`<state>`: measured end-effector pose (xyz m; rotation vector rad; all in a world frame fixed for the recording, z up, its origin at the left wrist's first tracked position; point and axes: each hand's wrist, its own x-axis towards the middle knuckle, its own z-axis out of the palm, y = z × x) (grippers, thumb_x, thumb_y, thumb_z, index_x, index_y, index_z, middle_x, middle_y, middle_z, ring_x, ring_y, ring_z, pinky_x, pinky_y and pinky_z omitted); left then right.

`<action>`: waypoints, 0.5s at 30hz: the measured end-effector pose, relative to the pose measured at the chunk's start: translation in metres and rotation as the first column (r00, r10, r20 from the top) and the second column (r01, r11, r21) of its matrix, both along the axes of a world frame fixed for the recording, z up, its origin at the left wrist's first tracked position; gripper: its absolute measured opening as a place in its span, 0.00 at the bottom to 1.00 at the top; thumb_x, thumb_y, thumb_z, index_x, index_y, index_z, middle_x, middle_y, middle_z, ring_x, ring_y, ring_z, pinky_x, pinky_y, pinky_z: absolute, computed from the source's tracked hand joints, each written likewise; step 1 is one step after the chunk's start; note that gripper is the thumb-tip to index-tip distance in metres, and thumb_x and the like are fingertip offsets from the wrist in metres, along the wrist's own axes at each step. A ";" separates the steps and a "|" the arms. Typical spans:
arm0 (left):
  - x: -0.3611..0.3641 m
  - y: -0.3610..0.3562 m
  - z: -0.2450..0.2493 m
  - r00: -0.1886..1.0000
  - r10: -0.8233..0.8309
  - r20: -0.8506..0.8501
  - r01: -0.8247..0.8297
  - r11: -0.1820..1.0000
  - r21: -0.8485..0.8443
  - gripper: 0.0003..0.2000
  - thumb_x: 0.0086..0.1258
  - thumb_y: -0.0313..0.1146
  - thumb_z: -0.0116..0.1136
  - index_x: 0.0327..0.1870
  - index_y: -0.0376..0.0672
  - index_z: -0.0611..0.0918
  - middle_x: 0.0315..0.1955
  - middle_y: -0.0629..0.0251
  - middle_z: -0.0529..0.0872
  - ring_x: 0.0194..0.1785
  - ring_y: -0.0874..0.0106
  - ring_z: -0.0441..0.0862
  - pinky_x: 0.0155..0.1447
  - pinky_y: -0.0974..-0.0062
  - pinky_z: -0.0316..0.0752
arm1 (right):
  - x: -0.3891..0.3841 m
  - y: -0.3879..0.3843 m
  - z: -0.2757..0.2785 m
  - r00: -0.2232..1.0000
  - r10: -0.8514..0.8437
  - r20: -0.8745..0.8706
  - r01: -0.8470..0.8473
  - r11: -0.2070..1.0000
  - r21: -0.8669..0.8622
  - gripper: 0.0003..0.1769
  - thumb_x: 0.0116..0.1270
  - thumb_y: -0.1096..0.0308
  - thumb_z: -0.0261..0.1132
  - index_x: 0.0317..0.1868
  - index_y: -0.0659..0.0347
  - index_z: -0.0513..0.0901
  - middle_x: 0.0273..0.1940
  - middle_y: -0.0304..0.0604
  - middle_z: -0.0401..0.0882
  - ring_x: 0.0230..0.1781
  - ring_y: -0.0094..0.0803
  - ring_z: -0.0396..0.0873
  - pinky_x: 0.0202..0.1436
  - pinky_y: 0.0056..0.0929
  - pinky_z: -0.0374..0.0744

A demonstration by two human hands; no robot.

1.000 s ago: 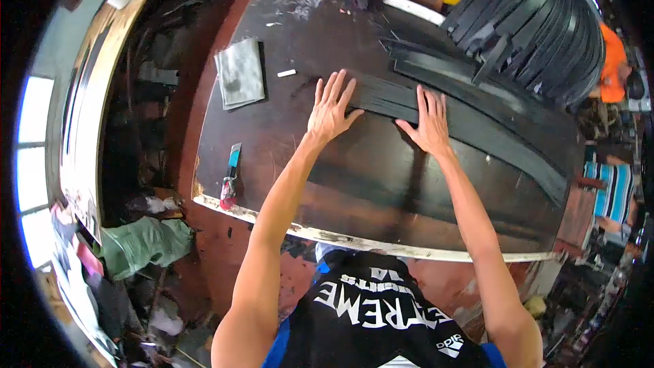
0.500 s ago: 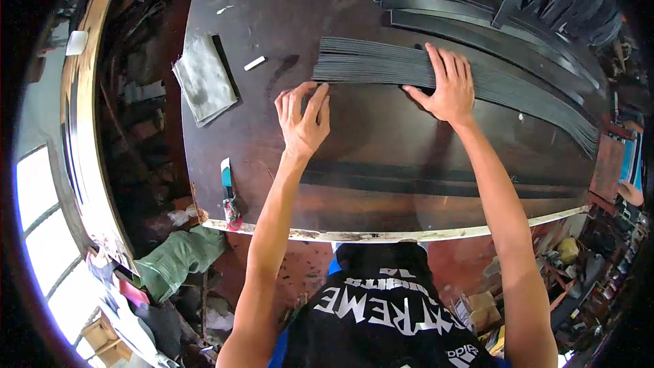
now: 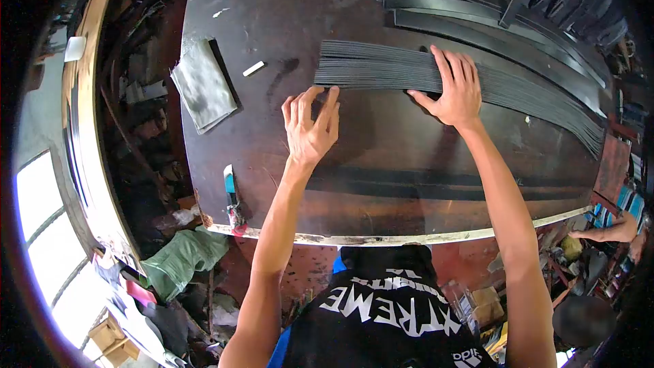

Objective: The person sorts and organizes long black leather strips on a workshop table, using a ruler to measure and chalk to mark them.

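A stack of thin dark-grey strips [image 3: 378, 65] lies lengthwise across the dark tabletop, its right part curving toward me. My right hand [image 3: 455, 95] spans the stack near its middle, with the thumb at the near edge and the fingers over the far side. At the stack's left end, my left hand [image 3: 310, 126] has its fingers bent and apart, with fingertips touching the near corner. Nothing shows held in the left hand.
Left on the dark table [image 3: 381, 143] are a folded grey cloth [image 3: 203, 88], white chalk [image 3: 254, 69] and a utility knife [image 3: 233, 199]. Longer black strips [image 3: 477, 41] lie beyond the stack. Another person's arm [image 3: 606, 232] shows at the right, beyond the table edge.
Both hands keep nearly the same places on the stack while the whole view shifts slightly. At the right, another person's arm and striped clothing have come further into view.
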<state>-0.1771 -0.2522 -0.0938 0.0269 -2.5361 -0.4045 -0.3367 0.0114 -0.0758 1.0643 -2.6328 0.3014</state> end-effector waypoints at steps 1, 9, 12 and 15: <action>-0.001 0.000 0.000 1.000 0.001 -0.009 -0.001 1.000 0.004 0.19 0.61 0.30 0.70 0.55 0.49 0.86 0.50 0.63 0.81 0.49 0.65 0.79 0.58 0.58 0.70 | 0.000 0.000 0.000 1.000 -0.004 -0.002 0.004 1.000 0.002 0.50 0.54 0.32 0.70 0.70 0.56 0.72 0.60 0.46 0.74 0.62 0.47 0.72 0.72 0.51 0.68; -0.009 0.008 0.001 1.000 0.001 0.002 -0.001 1.000 0.016 0.20 0.59 0.35 0.73 0.54 0.51 0.86 0.46 0.66 0.81 0.46 0.65 0.78 0.53 0.63 0.68 | 0.000 -0.001 0.002 1.000 -0.002 0.003 0.002 1.000 -0.010 0.50 0.52 0.33 0.72 0.70 0.56 0.72 0.58 0.46 0.74 0.60 0.47 0.73 0.72 0.51 0.68; -0.010 0.010 0.004 1.000 0.022 0.022 -0.022 1.000 -0.002 0.21 0.59 0.36 0.73 0.56 0.53 0.86 0.42 0.67 0.80 0.44 0.65 0.76 0.52 0.63 0.67 | 0.000 -0.001 0.002 1.000 0.000 0.004 0.000 1.000 -0.009 0.50 0.52 0.33 0.72 0.70 0.56 0.72 0.58 0.46 0.74 0.59 0.47 0.73 0.71 0.51 0.69; -0.010 0.009 0.003 0.999 0.025 0.023 -0.025 1.000 -0.010 0.23 0.59 0.37 0.73 0.58 0.55 0.86 0.41 0.67 0.79 0.43 0.65 0.74 0.52 0.63 0.67 | 0.000 0.000 0.001 1.000 0.004 -0.002 -0.004 1.000 -0.010 0.50 0.52 0.33 0.72 0.70 0.56 0.72 0.58 0.46 0.74 0.59 0.47 0.74 0.71 0.51 0.69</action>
